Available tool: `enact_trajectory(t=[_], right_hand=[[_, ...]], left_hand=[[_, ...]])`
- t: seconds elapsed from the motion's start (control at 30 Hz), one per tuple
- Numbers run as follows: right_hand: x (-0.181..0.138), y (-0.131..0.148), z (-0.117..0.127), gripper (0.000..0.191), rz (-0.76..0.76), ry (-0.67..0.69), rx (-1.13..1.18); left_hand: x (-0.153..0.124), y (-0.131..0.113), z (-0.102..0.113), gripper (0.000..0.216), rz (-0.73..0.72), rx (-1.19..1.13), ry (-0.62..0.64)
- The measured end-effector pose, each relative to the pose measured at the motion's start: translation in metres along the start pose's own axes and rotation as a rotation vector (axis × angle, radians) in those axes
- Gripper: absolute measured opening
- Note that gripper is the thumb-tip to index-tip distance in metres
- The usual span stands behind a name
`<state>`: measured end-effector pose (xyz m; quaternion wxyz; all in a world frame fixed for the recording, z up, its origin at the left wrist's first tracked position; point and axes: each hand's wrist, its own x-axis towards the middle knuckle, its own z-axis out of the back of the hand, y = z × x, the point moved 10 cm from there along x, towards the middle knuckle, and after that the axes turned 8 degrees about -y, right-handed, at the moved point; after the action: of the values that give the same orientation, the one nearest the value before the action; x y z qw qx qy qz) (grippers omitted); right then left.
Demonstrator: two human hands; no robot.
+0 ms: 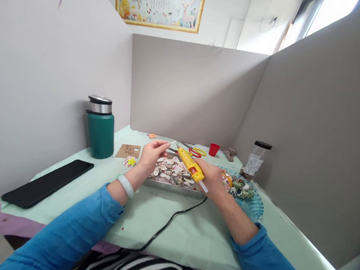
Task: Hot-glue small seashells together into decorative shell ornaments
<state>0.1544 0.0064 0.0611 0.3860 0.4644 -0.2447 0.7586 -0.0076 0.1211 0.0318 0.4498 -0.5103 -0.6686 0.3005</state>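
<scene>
You are gripping a glossy yellow plastic glue gun (190,166) over a shiny metal tray (169,184) of rough, matt shells. A smooth cloth is covering the tabletop (190,232) (pale green, faintly sheened). The flask (100,128) is showing matt green paint under a polished steel lid.

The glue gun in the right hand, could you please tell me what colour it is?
The glue gun is yellow with a red trigger, seen in the head view.

Two hands work over a tray of shells.
Right hand (213,180) grips a yellow glue gun (191,164); left hand (152,153) pinches a small shell (172,142) at its nozzle.
</scene>
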Motion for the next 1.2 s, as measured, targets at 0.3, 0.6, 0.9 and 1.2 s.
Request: enact_trajectory(t=[0.3, 0.6, 0.9, 1.2], right_hand=[[-0.001, -0.004, -0.003, 0.022, -0.035, 0.007, -0.004], [-0.001, -0.001, -0.004, 0.019, -0.017, 0.011, -0.034], [-0.001, 0.0, -0.007, 0.018, -0.019, 0.045, -0.017], [-0.001, -0.003, -0.004, 0.018, -0.019, 0.013, -0.058]], left_hand=[[-0.004, 0.001, -0.006, 0.029, -0.004, 0.022, 0.036], [-0.003, 0.0, -0.009, 0.027, -0.029, 0.045, 0.058], [-0.002, 0.003, -0.009, 0.025, -0.026, 0.051, 0.074], [-0.004, 0.003, -0.01, 0.026, -0.007, 0.03, 0.081]])
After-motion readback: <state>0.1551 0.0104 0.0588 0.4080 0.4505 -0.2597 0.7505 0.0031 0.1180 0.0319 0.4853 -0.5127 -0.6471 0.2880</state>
